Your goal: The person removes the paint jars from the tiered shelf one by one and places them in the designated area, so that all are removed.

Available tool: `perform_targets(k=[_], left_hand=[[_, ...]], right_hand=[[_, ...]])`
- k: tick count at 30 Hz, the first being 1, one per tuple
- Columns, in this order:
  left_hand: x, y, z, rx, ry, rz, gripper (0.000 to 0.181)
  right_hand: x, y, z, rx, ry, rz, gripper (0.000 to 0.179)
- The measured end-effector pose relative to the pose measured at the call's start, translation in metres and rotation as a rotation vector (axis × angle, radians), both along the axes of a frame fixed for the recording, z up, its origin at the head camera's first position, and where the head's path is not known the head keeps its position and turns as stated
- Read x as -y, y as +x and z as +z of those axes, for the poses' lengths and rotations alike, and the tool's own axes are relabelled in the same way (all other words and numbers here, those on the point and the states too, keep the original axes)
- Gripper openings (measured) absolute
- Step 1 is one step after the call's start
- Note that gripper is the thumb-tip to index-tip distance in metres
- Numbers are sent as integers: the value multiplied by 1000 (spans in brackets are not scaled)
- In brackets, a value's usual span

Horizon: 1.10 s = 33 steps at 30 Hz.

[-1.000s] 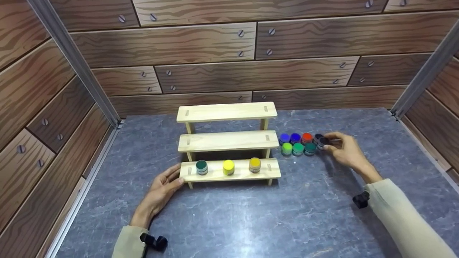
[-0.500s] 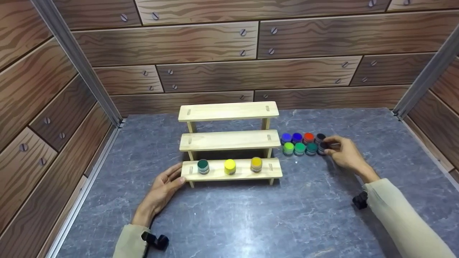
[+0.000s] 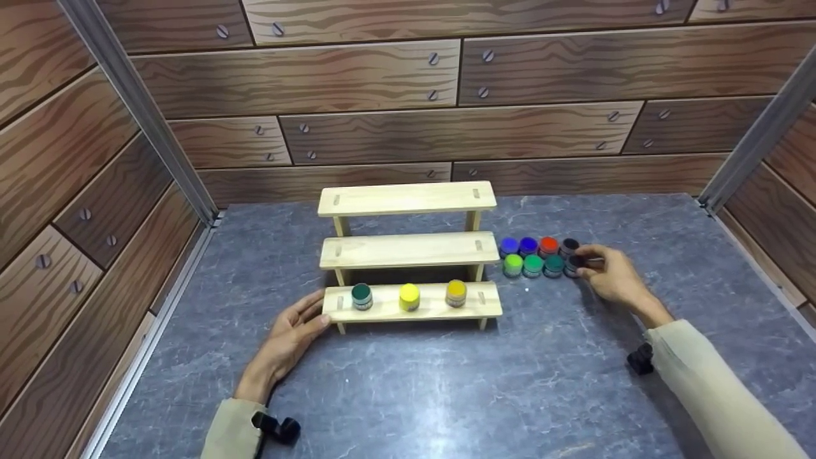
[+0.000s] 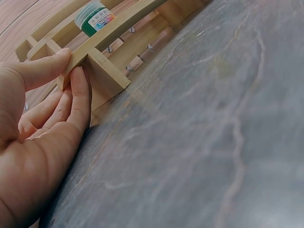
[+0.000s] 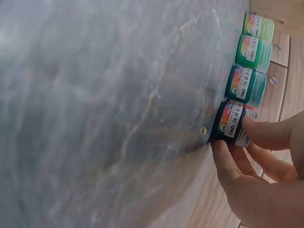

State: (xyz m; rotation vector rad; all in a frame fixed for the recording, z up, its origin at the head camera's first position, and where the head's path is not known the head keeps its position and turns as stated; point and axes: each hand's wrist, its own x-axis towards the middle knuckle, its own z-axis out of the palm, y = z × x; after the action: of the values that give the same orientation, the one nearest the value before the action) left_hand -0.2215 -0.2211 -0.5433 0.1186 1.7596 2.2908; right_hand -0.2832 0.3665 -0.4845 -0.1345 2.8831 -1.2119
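Observation:
A three-tier wooden display stand (image 3: 408, 250) stands on the table. At the left end of its lowest step, my left hand (image 3: 288, 338) pinches the board, thumb on top and fingers beneath, plain in the left wrist view. On that step sit a dark green paint jar (image 3: 362, 297), a yellow jar (image 3: 409, 298) and an ochre one (image 3: 456, 294). To the stand's right, my right hand (image 3: 611, 275) holds a black paint jar (image 5: 229, 122) between thumb and fingers. It stands at the right end of the front row, beside a dark green jar (image 5: 245, 86).
Also in the front row are a teal-green jar (image 3: 533, 266) and a light green jar (image 3: 512, 265). Behind them are a violet jar (image 3: 509, 247), a blue jar (image 3: 528, 246), a red jar (image 3: 548, 246) and another black jar (image 3: 569, 247). Wood-patterned panels (image 3: 357, 83) enclose the table.
My right hand has brought the black jar slightly towards me, level with the front row, uncovering the black jar behind. In the last half second little moves. The left hand keeps its place.

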Motion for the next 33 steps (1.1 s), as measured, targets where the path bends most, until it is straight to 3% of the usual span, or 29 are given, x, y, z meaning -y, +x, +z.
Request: perform_targets(k=[7, 21, 33], left_hand=[[-1, 0, -1, 1, 2, -8, 76], [1, -1, -1, -2, 10, -12, 77], [-1, -1, -1, 4, 15, 6, 75]], right_hand=[[-3, 4, 9, -15, 10, 16, 54], [30, 31, 49, -207, -80, 73, 50], [72, 49, 56, -275, -197, 173, 46]])
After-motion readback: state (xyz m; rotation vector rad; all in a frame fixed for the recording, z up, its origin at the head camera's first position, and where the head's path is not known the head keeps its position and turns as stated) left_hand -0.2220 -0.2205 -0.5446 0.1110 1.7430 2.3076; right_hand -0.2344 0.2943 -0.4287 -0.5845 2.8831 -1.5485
